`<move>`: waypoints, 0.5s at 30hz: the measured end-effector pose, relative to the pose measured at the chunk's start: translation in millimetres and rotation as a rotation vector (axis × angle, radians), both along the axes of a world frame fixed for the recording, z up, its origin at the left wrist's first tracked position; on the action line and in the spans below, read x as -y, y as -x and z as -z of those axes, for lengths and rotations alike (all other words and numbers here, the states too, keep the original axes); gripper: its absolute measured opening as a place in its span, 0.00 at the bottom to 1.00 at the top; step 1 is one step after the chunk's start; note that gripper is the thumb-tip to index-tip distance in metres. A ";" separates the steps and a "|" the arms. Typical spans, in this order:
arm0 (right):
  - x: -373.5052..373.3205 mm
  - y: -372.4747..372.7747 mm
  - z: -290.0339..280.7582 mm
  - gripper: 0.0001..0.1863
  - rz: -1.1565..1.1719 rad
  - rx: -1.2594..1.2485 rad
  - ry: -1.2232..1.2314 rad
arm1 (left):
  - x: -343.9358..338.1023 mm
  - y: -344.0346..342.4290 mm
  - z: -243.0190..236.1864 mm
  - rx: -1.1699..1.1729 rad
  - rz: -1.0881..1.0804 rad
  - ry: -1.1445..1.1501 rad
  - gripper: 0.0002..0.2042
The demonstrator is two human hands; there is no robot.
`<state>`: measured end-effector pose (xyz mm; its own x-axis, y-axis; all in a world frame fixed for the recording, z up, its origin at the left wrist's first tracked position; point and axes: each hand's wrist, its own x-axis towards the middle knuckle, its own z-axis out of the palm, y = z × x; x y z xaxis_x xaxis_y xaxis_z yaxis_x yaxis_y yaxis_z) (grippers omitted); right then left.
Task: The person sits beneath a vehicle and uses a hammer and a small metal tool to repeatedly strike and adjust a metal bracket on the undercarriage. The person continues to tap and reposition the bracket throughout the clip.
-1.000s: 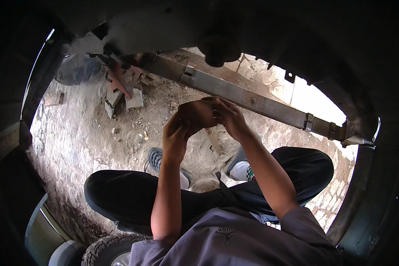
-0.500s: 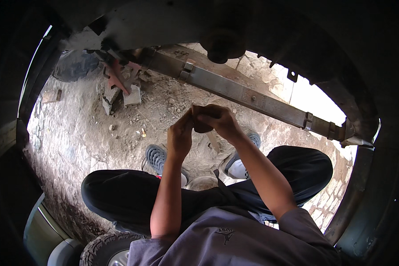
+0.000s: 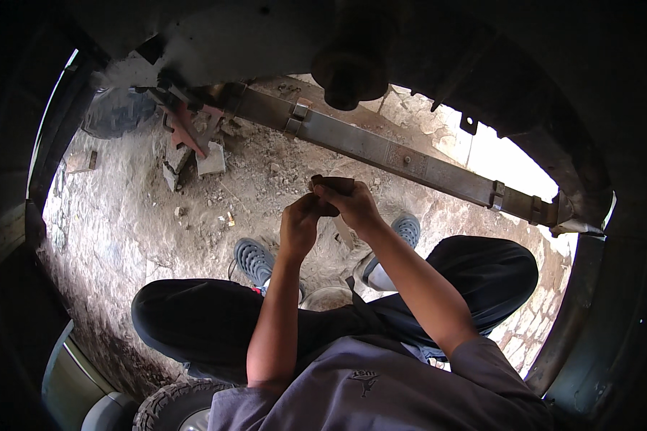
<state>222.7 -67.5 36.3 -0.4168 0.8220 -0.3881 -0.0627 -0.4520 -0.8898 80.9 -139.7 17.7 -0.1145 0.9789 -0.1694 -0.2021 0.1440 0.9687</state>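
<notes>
Both of my hands meet in front of me, low above the dirt floor, around a small dark brown piece [image 3: 342, 185] that looks thin and flat. My right hand [image 3: 358, 210] pinches it from the right, thumb across its near side. On the other side, my left hand [image 3: 299, 224] closes its fingers on the piece's lower left edge. The fingers cover much of it, so I cannot tell its kind. Just beyond my hands runs a long steel leaf spring [image 3: 381, 153] with clamps, slanting down to the right.
Dark vehicle underbody surrounds me, with a rounded stop [image 3: 345, 80] hanging overhead. A red stand [image 3: 183, 129] and broken blocks [image 3: 210, 159] are at the far left, near a tyre [image 3: 118, 113]. A loose wheel [image 3: 172, 404] lies at lower left. Rubble [image 3: 266, 161] litters the ground.
The brown piece has been turned in my fingers and shows a narrower side. My left hand has moved slightly right, closer to my right hand. My head view has shifted a little.
</notes>
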 end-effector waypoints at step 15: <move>-50.7 -50.5 -11.8 0.10 0.360 0.841 -1.086 | -10.3 -9.8 6.4 -0.176 -0.109 0.223 0.17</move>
